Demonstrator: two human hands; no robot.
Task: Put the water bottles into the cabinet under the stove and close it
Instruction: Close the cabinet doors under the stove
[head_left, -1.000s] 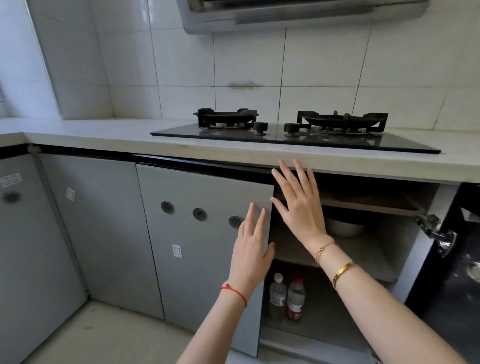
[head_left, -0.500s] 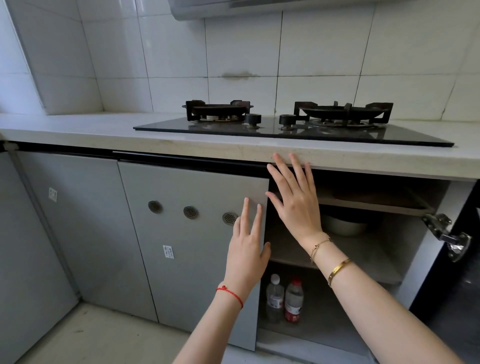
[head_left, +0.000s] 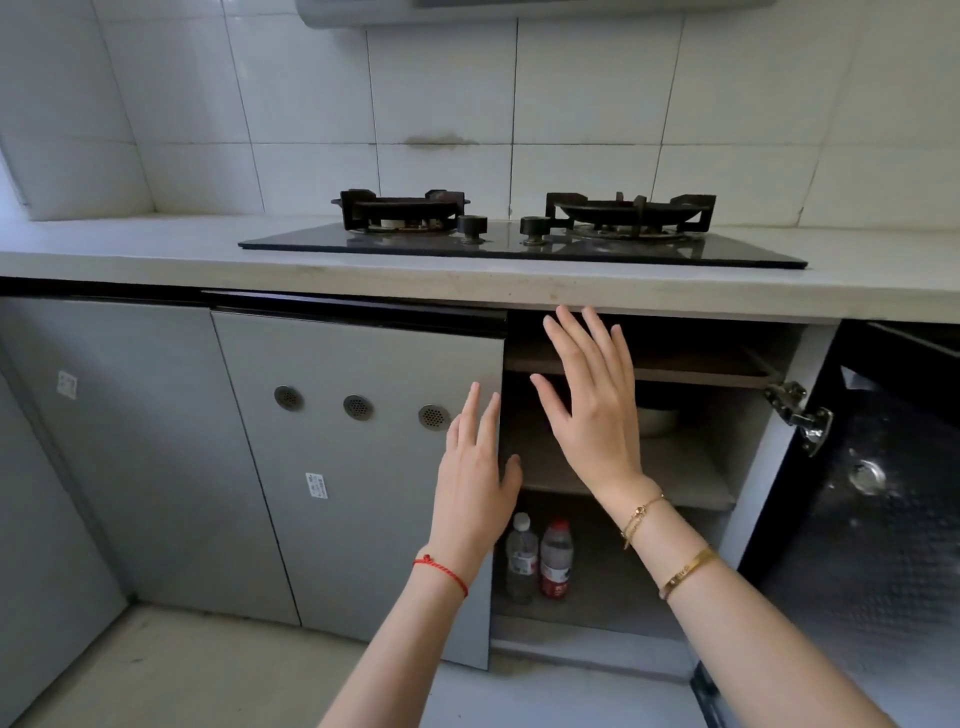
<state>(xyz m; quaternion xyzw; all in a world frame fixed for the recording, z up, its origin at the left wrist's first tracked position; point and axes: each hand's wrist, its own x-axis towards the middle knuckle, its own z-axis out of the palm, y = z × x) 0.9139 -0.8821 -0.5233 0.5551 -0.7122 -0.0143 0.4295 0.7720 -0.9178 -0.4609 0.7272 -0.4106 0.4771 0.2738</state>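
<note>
Two water bottles stand side by side on the cabinet floor under the stove: a clear one with a white cap (head_left: 521, 556) and one with a red cap and red label (head_left: 556, 560). The cabinet's left door (head_left: 358, 467) is shut. Its right door (head_left: 883, 509) hangs wide open at the far right, showing its dark inner face. My left hand (head_left: 475, 478) is flat, fingers apart, at the left door's right edge. My right hand (head_left: 592, 405) is raised open in front of the cabinet opening, below the counter lip. Neither hand holds anything.
A black two-burner gas stove (head_left: 519, 234) sits on the pale counter (head_left: 130, 249). Inside the cabinet a shelf (head_left: 691, 478) carries a bowl (head_left: 657, 418). A metal hinge (head_left: 800, 415) sticks out on the right frame. More grey cabinet doors (head_left: 119, 441) run to the left.
The view has shifted slightly, with the stove and cabinet now sitting a little lower and more central. Both hands keep the same spread pose at the cabinet front; the bottles have not moved.
</note>
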